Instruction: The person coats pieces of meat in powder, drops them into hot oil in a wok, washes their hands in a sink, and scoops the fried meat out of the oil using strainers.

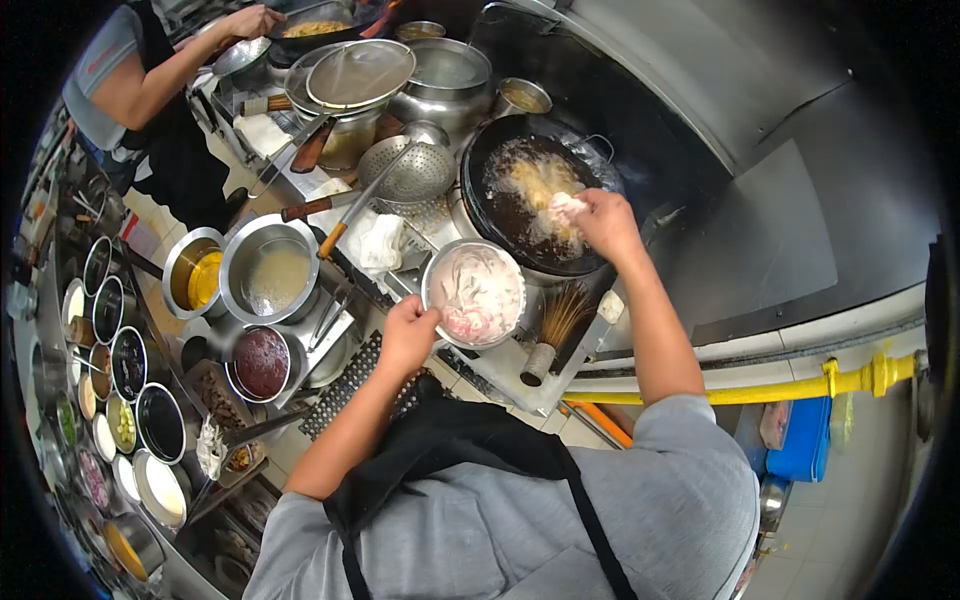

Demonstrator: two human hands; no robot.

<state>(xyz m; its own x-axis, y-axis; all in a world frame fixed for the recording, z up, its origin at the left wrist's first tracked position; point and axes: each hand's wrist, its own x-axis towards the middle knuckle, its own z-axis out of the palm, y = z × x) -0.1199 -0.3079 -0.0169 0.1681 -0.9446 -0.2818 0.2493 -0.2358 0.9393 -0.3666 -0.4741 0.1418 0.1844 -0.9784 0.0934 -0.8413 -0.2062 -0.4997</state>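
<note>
My left hand point(408, 335) grips the rim of a metal bowl point(428, 300) that holds pale, batter-coated raw meat point(482, 290). Over a black wok point(500, 225), my right hand point(606, 222) pinches a whitish coated piece of meat point(568, 208). Hot oil point(540, 180) bubbles and foams in the wok around several pieces, just beneath that hand. The bowl is tilted a little towards me, near the wok's front left edge.
A bamboo brush point(562, 320) lies right of the bowl. A perforated ladle point(405, 170) and a round strainer point(362, 75) rest behind it. Pots point(225, 275) and sauce containers point(160, 425) fill the left. Another person point(150, 95) works at a second wok point(315, 30).
</note>
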